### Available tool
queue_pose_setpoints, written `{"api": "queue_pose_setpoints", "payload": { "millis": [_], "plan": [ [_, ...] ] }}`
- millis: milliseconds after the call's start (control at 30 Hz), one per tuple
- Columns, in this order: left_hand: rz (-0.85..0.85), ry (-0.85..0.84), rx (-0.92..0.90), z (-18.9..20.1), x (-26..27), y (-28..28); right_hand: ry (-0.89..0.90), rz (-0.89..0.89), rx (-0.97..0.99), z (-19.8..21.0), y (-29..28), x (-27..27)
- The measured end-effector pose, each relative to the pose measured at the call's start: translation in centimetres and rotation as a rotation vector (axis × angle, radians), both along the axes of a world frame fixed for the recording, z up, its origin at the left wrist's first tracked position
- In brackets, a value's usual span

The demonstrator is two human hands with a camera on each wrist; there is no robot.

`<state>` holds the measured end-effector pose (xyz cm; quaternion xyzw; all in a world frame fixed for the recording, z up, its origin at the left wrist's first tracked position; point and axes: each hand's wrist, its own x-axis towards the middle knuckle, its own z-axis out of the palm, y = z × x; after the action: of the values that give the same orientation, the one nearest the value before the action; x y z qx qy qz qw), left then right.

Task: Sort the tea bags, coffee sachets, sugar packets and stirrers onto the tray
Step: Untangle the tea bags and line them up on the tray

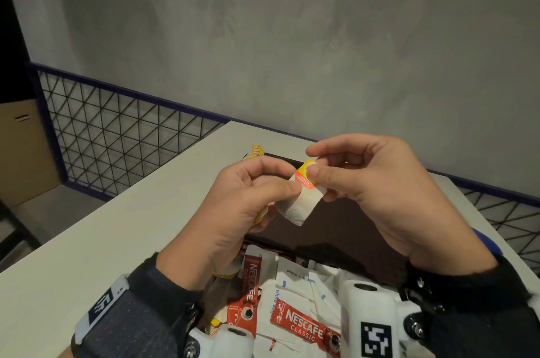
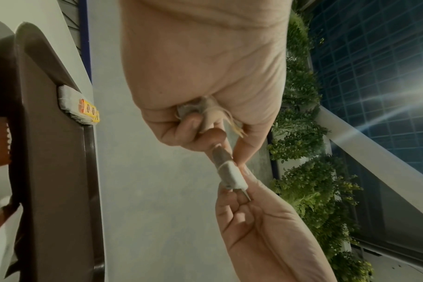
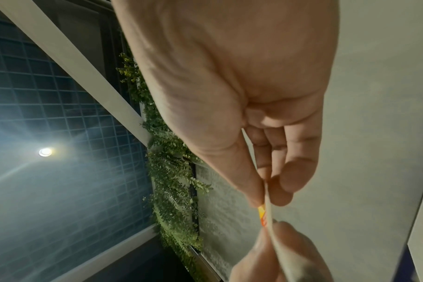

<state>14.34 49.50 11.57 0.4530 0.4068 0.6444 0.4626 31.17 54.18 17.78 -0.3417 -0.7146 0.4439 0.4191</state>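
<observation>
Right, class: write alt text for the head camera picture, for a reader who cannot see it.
Two hands hold a tea bag above a dark brown tray: the left hand grips its lower part, the right hand pinches its yellow and red tag. Below them lie red Nescafe Classic sachets and white sugar packets, on a white table.

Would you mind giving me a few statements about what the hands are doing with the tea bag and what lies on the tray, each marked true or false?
1. Both hands hold the same tea bag above the tray. True.
2. The right hand pinches the tea bag's yellow and pink tag. True.
3. The left hand lies flat on the table. False: it is raised and grips the tea bag.
4. The coffee sachets near the wrists are blue. False: they are red.
5. More tea bags already lie at the tray's far edge. True.
</observation>
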Motion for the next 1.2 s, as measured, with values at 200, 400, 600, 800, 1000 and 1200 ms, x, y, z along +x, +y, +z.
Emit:
{"api": "queue_pose_setpoints", "payload": {
  "millis": [200,400,600,800,1000,1200],
  "plan": [
    [0.058,0.021,0.029,-0.11,-0.12,0.09,-0.07,0.022,-0.078,-0.12,-0.01,0.1],
    [0.043,0.005,-0.007,0.02,-0.12,0.0,-0.076,0.007,-0.044,-0.12,0.12,0.16],
    [-0.033,0.07,-0.055,0.04,-0.22,-0.13,-0.089,-0.014,0.054,-0.07,0.17,0.15],
    [0.036,0.08,-0.05,-0.38,-0.17,0.25,-0.093,-0.004,0.115,-0.23,0.27,0.17],
    [0.08,0.134,-0.03,-0.48,-0.06,0.32,-0.112,-0.019,0.161,-0.49,0.43,0.02],
    [0.058,0.169,-0.047,-0.37,-0.1,0.26,-0.131,-0.086,0.204,-0.79,0.65,-0.2]
  ]
}}
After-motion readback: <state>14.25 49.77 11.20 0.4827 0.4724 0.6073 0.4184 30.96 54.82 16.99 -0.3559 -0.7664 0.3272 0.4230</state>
